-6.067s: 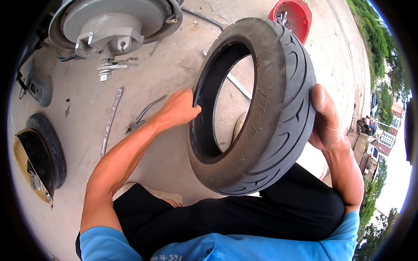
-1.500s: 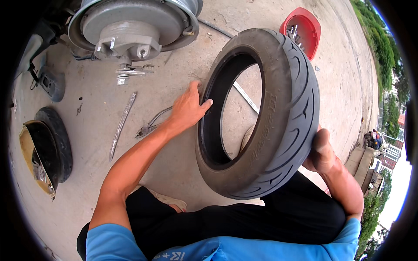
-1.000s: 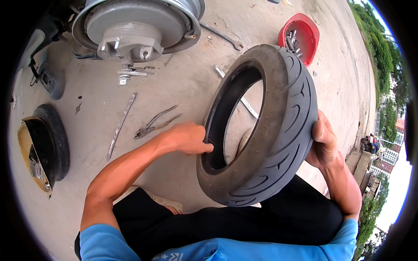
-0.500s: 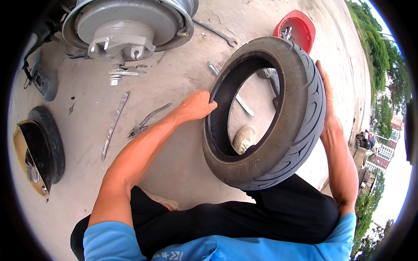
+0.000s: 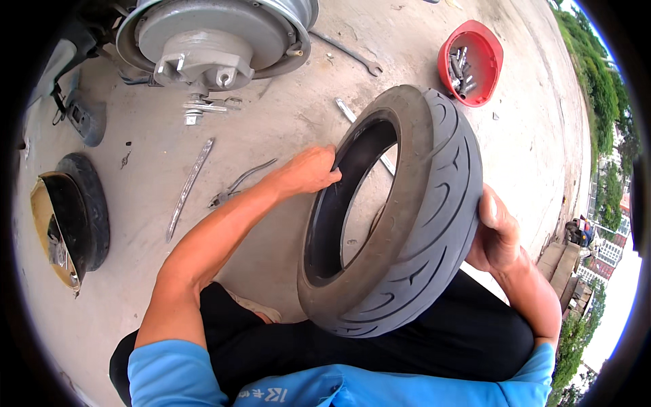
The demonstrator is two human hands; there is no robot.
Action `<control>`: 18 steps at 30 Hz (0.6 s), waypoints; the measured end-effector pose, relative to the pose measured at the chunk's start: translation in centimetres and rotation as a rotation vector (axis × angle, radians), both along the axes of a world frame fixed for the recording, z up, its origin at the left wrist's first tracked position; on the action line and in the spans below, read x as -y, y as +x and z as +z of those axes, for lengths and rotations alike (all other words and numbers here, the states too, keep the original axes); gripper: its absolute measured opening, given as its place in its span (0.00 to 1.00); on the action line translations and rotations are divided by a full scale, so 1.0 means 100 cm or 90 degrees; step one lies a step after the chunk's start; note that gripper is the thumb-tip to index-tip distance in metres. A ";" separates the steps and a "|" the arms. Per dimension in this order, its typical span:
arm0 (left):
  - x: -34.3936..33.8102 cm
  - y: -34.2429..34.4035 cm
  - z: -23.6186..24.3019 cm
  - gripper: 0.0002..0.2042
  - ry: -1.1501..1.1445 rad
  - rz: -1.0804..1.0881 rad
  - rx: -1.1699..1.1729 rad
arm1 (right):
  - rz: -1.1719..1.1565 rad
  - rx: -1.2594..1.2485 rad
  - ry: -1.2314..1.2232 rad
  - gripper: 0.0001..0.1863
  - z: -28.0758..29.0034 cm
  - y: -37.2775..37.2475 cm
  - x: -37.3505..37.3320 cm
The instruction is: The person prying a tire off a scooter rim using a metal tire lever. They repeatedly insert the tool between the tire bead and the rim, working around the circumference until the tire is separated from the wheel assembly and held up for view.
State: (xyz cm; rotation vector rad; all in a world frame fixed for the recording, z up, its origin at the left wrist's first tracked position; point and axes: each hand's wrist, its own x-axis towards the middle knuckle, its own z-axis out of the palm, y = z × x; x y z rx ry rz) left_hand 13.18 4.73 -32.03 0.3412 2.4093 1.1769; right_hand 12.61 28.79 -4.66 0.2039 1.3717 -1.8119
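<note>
A black rubber tire (image 5: 441, 217) with a grooved tread stands tilted in front of me, its lower side by my black-trousered leg. My left hand (image 5: 313, 169) is closed around the near-left bead, with the fingers curled into the opening. On the tread's right side rests my right hand (image 5: 496, 234), supporting the tire with the thumb against the rubber; its other fingers are partly hidden behind the tire. Through the opening I see concrete and part of a flat metal tire lever (image 5: 346, 110), which lies on the ground behind the tire.
A grey wheel rim with a hub (image 5: 203, 51) is at the upper left. Below it lie another tire lever (image 5: 190, 188) and pliers (image 5: 222, 197). An open-end wrench (image 5: 347, 51) lies farther off. A red helmet (image 5: 493, 54) holds metal parts. A smaller tire (image 5: 93, 210) stands far left.
The tire has turned to show more tread and come lower, toward my lap. My right hand has slid down along the tread, its thumb now showing. My left hand keeps its grip on the bead.
</note>
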 end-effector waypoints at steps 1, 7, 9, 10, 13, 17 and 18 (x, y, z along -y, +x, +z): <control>0.008 0.004 0.001 0.21 -0.007 -0.008 -0.018 | 0.009 0.033 -0.003 0.45 0.000 0.004 -0.005; 0.078 0.017 0.094 0.26 -0.204 -0.157 0.046 | -0.005 0.011 0.035 0.50 -0.002 0.031 0.030; 0.091 0.024 0.140 0.35 -0.161 -0.178 0.238 | -0.020 -0.024 0.010 0.49 -0.009 0.035 0.040; 0.103 0.039 0.135 0.41 0.027 -0.177 0.392 | -0.015 0.012 0.027 0.47 -0.007 0.035 0.050; 0.129 0.097 0.178 0.50 0.547 -0.106 0.576 | 0.046 0.040 0.053 0.44 0.007 0.034 0.091; 0.131 0.141 0.226 0.54 0.505 0.006 0.306 | 0.184 0.020 0.042 0.45 0.014 0.036 0.123; 0.134 0.149 0.231 0.54 0.531 0.032 0.349 | 0.220 0.025 0.047 0.44 0.015 0.037 0.129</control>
